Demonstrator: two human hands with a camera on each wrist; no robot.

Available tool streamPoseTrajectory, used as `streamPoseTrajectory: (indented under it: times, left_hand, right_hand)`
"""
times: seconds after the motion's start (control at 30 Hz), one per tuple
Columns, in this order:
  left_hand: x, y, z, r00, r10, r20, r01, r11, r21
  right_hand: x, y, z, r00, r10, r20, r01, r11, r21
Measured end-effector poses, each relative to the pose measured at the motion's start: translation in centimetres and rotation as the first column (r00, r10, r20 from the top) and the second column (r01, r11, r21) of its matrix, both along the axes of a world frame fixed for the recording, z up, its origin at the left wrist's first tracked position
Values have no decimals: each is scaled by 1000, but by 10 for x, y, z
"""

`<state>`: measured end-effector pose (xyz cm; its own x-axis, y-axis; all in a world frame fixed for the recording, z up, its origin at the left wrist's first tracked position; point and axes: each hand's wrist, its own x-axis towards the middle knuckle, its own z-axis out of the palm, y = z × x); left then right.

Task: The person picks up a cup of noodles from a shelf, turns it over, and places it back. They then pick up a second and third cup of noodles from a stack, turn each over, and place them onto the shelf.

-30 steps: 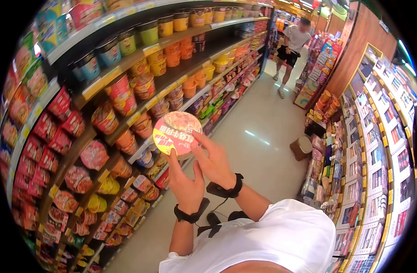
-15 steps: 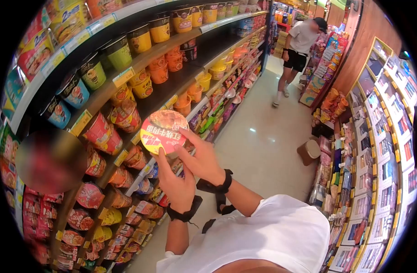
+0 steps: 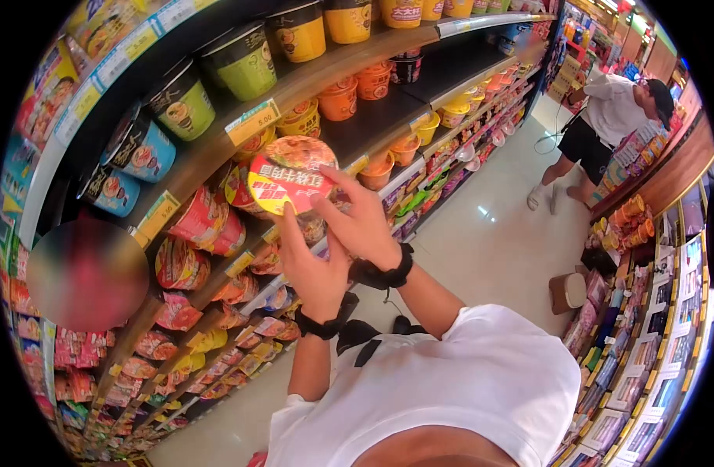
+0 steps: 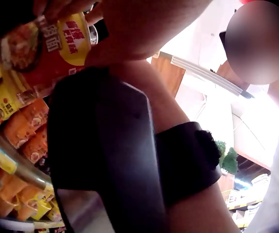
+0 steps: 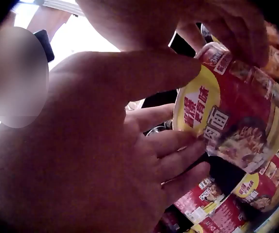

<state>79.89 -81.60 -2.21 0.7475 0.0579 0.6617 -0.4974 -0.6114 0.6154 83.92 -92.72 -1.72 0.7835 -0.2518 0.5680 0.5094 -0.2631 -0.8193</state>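
Note:
A red and yellow noodle cup (image 3: 294, 177), its printed lid facing the head camera, is held between both hands in front of the shelves. The left hand (image 3: 314, 261) grips its near side, thumb at the lid's lower edge. From the right, the right hand (image 3: 363, 222) holds the cup with a thumb and fingers at the rim. In the right wrist view the fingers of the right hand (image 5: 95, 131) lie along the side of the cup (image 5: 236, 111). The left wrist view shows the cup (image 4: 42, 53) partly behind the forearm and the wrist device.
Shelves of noodle cups (image 3: 298, 31) and packets rise on the left, with price tags (image 3: 252, 122) along their edges. A person (image 3: 606, 132) in a white shirt stands bent in the aisle. A brown stool (image 3: 567, 293) stands by the right-hand shelves.
The head view has moved closer to the upper cups on the shelf. Both hands still hold the cup, which now sits higher in view. The other person has turned and bent over.

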Motion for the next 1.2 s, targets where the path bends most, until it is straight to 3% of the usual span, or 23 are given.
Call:
streamPoseTrajectory:
  times: [0.07, 0.17, 0.23, 0.37, 0.43, 0.53, 0.63, 0.67, 0.7, 0.77, 0.8, 0.93, 1.07, 1.13, 1.2]
  left_hand:
    - [15, 8, -1, 999, 36, 18, -37, 999, 26]
    - [40, 23, -6, 995, 96, 13, -96, 995, 30]
    - [49, 31, -5, 997, 82, 10, -82, 996, 28]
    - [73, 36, -5, 995, 102, -2, -102, 995, 20]
    - [93, 43, -16, 995, 59, 76, -63, 997, 43]
    - [108, 44, -22, 994, 21, 105, -25, 999, 37]
    - [119, 49, -27, 990, 45, 133, -52, 997, 53]
    - [123, 52, -27, 987, 32, 155, -41, 997, 58]
    - [125, 56, -27, 989, 13, 146, -22, 998, 63]
    - [128, 60, -30, 983, -62, 174, 67, 997, -23]
    - [126, 61, -35, 984, -44, 171, 52, 998, -46]
    - [127, 67, -46, 971, -174, 162, 204, 960, -190]
    - [124, 70, -49, 955, -231, 185, 264, 947, -185]
    - [117, 75, -44, 959, -174, 223, 182, 983, -15]
    - [107, 84, -43, 947, -210, 243, 216, 976, 4]
  right_hand:
    - [10, 5, 12, 974, 154, -168, -142, 987, 81]
    - [44, 23, 0, 994, 105, -11, -105, 994, 3]
    - [48, 27, 16, 988, 137, -74, -137, 991, 6]
    - [81, 43, 11, 990, 138, 12, -138, 990, -34]
    - [102, 50, 8, 980, 101, 173, -88, 993, -81]
    - [114, 54, 10, 980, 185, 72, -179, 980, -83]
    - [118, 62, 11, 971, 234, 56, -232, 972, -32]
    - [129, 66, 0, 975, 190, 115, -178, 978, -105]
    - [128, 65, 2, 980, 171, 106, -161, 982, -99]
    - [118, 62, 11, 949, 312, 32, -314, 948, 60]
    - [118, 59, 10, 938, 338, -77, -335, 941, 43]
    - [109, 57, 2, 937, 339, -85, -338, 941, 28]
    - [98, 58, -16, 957, 289, -19, -289, 957, 0]
    - [86, 59, -21, 961, 244, -129, -251, 967, -43]
    - [73, 62, -24, 968, 223, -119, -228, 973, -34]
